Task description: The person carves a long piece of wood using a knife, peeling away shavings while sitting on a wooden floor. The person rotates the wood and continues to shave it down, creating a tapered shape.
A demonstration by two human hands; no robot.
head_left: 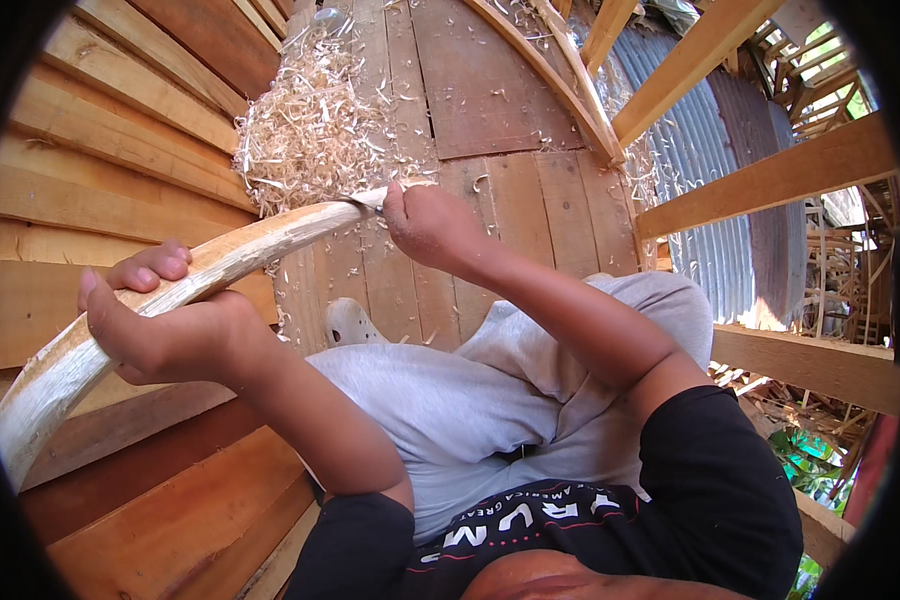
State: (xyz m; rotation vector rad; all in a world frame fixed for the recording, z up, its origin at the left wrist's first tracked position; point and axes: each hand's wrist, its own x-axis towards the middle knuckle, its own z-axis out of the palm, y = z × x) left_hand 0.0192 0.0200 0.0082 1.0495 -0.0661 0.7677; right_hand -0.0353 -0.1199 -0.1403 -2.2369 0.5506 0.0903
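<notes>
A long pale wooden pole (270, 235), whittled smooth in places and rough-faced in others, runs from the lower left up to the middle. My left hand (175, 330) is wrapped around its near part, fingers on the far side and thumb toward me. At the pole's far end my right hand (435, 225) is closed on a knife. Only the knife's short dark blade (364, 206) shows, lying against the wood; its handle is hidden in my fist. The pole's tip is partly behind that hand.
Curled wood shavings (305, 130) are heaped on the plank floor (400, 290) beyond the pole. Stacked boards (100, 190) line the left. Wooden rails (760, 180) and corrugated metal sheets (715, 250) stand at the right. My foot in a light perforated shoe (350, 322) rests below the pole.
</notes>
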